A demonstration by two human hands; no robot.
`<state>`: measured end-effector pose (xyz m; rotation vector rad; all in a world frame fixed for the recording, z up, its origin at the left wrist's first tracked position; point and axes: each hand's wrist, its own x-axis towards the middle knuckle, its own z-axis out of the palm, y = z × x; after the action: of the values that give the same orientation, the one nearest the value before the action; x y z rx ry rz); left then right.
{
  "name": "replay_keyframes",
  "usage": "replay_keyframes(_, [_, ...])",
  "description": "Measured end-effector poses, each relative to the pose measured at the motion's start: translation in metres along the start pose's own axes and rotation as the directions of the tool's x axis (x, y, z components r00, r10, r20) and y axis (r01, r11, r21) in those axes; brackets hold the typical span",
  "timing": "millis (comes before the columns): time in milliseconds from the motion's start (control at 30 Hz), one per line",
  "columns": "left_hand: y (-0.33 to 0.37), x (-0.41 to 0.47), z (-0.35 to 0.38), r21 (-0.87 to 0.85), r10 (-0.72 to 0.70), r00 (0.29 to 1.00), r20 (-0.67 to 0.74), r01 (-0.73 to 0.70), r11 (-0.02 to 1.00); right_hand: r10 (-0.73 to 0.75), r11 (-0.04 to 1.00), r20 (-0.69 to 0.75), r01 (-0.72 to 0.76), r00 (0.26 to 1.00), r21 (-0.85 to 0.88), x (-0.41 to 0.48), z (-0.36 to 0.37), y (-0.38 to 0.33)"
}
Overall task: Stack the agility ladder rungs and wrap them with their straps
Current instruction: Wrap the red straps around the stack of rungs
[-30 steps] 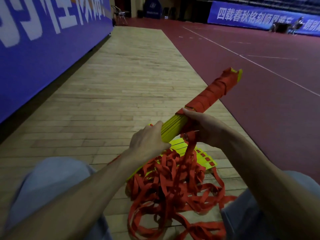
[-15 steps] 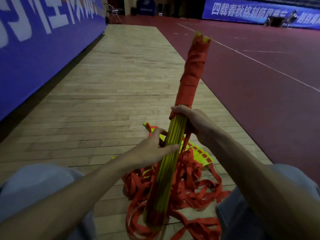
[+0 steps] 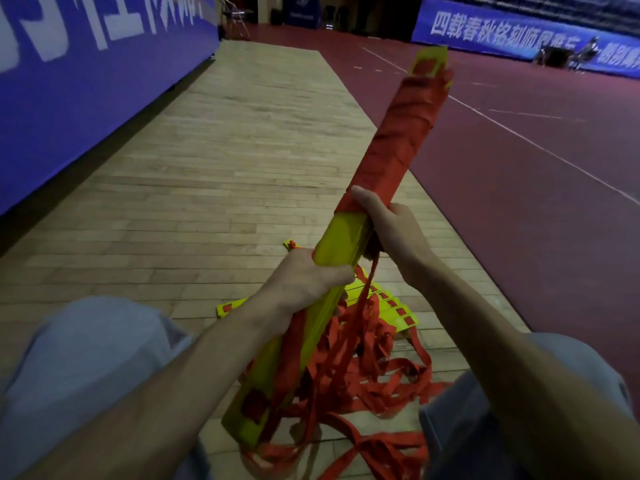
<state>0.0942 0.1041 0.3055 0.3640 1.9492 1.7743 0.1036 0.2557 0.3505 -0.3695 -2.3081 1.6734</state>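
Note:
A stack of yellow ladder rungs (image 3: pixel 341 239) slants from low centre up to the right. Its upper half is bound in red strap wrapping (image 3: pixel 398 143). My left hand (image 3: pixel 304 277) grips the bare yellow middle of the stack from the left. My right hand (image 3: pixel 389 226) holds the stack just below the wrapped part, thumb across the wrap's lower edge, with a red strap (image 3: pixel 365 289) running down from under it. A pile of loose red straps (image 3: pixel 363 362) lies on the floor between my knees. More yellow rungs (image 3: pixel 391 308) lie under the pile.
I sit on a wooden plank floor (image 3: pixel 225 174). A blue banner wall (image 3: pixel 79 71) runs along the left. A dark red court (image 3: pixel 536 188) with white lines lies to the right. My knees in light trousers (image 3: pixel 86 358) flank the strap pile.
The stack has swung from near upright to slanting up to the right and turned its flat face toward me. My left hand has closed round its middle; my right hand keeps its hold.

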Motion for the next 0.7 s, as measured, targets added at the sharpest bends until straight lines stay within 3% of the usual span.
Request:
replay_keyframes(133, [0.004,0.001,-0.006,0.147,0.013,0.988,-0.157,0.01,0.989,0.097,0.981,0.095,-0.079,0.991,-0.177,-0.002,-0.001,0.001])
replay_keyframes(233, [0.004,0.002,-0.002,0.36,0.088,0.972,-0.217,-0.004,0.933,0.139,0.984,0.1,-0.126,0.985,-0.127,-0.005,0.004,0.007])
replay_keyframes(333, [-0.001,0.003,0.005,0.686,0.157,0.969,-0.188,0.016,0.727,0.136,0.991,0.061,-0.137,0.989,0.007,-0.016,0.014,0.019])
replay_keyframes(400, [-0.001,0.001,0.006,0.785,0.184,0.971,-0.152,0.006,0.619,0.181,0.974,-0.011,-0.178,0.983,0.139,-0.021,0.018,0.023])
replay_keyframes(567, [0.007,-0.011,0.005,0.641,0.282,0.959,-0.041,-0.191,0.743,0.312,0.868,-0.079,-0.249,0.947,0.43,-0.02,0.009,0.016])
replay_keyframes(633, [0.012,-0.019,0.006,0.445,0.218,0.975,0.041,-0.214,0.87,0.327,0.855,-0.1,-0.249,0.94,0.454,-0.02,0.008,0.015])
replay_keyframes(700, [0.016,-0.022,0.008,0.175,0.115,0.985,0.125,-0.136,0.975,0.287,0.843,-0.095,-0.205,0.953,0.497,-0.02,0.006,0.013])
